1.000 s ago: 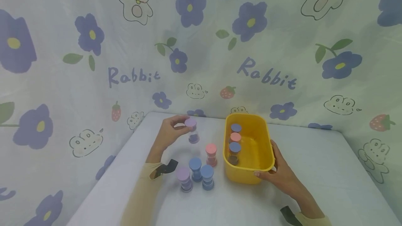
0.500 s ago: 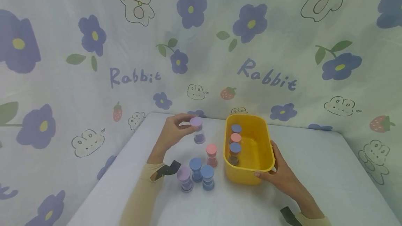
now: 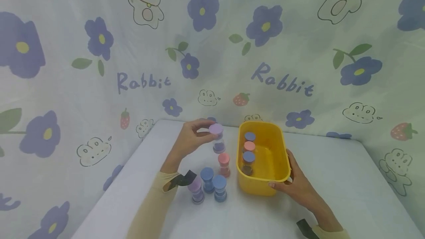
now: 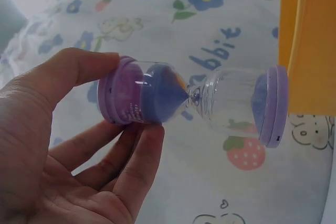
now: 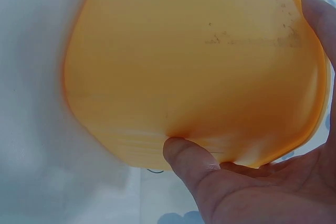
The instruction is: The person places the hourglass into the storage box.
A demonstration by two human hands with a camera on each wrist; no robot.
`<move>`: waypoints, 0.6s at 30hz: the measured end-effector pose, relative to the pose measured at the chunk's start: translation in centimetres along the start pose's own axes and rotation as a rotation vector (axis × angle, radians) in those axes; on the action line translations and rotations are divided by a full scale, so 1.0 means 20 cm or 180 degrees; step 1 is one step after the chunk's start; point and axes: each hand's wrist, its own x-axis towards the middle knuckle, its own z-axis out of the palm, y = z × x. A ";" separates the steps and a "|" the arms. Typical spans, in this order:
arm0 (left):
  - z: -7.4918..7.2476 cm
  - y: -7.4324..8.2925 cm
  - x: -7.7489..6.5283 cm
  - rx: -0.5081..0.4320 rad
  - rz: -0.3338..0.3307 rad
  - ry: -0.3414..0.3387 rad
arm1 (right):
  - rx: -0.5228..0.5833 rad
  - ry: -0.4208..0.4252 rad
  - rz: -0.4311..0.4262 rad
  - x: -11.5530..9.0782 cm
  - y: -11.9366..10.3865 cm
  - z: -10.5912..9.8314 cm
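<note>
Between thumb and fingers, my left hand [image 3: 192, 137] pinches the purple top cap of an hourglass [image 4: 194, 98]. Blue-violet sand shows in both of its glass bulbs. In the head view this hourglass is upright, left of the yellow bin [image 3: 262, 187] and just behind a pink-capped hourglass [image 3: 224, 165]. My right hand [image 3: 297, 185] grips the bin at its near right corner; in the right wrist view, fingers press the bin's outer wall [image 5: 184, 66]. Inside the bin, along its left side, stand a pink-capped hourglass [image 3: 249, 146] and two blue-capped ones, one the front hourglass [image 3: 248, 161].
On the white table [image 3: 332, 187], two blue hourglasses, a left one [image 3: 207, 180] and a right one [image 3: 220, 188], stand near a purple hourglass [image 3: 197, 193]. My left wrist's dark strap [image 3: 182, 179] overlaps the purple one. A patterned curtain [image 3: 212, 47] rises behind the table.
My left hand has moved right toward the bin, carrying the purple-capped hourglass. My right hand and the bin have stayed in place.
</note>
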 end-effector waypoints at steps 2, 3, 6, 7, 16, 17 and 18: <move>0.01 0.01 0.01 -0.0005 0.0016 -0.0022 | -0.0013 0.0005 0.0024 0.00 0.00 0.00; 0.02 0.01 0.01 -0.0009 0.0019 -0.0031 | -0.0012 0.0007 0.0028 0.00 0.00 0.00; 0.04 0.02 0.02 0.0009 -0.0005 -0.0065 | -0.0005 0.0009 0.0030 0.00 -0.01 0.00; 0.04 0.02 0.02 0.0014 -0.0015 -0.0085 | -0.0005 0.0007 0.0032 0.00 -0.01 0.00; 0.10 0.05 0.04 -0.0026 0.0035 -0.0266 | 0.0002 -0.0013 0.0082 0.01 0.00 0.00; 0.11 0.05 0.04 -0.0029 0.0045 -0.0271 | -0.0010 -0.0008 0.0084 0.01 0.00 0.00; 0.12 0.05 0.05 -0.0039 0.0054 -0.0282 | -0.0023 -0.0002 0.0086 0.01 0.00 0.00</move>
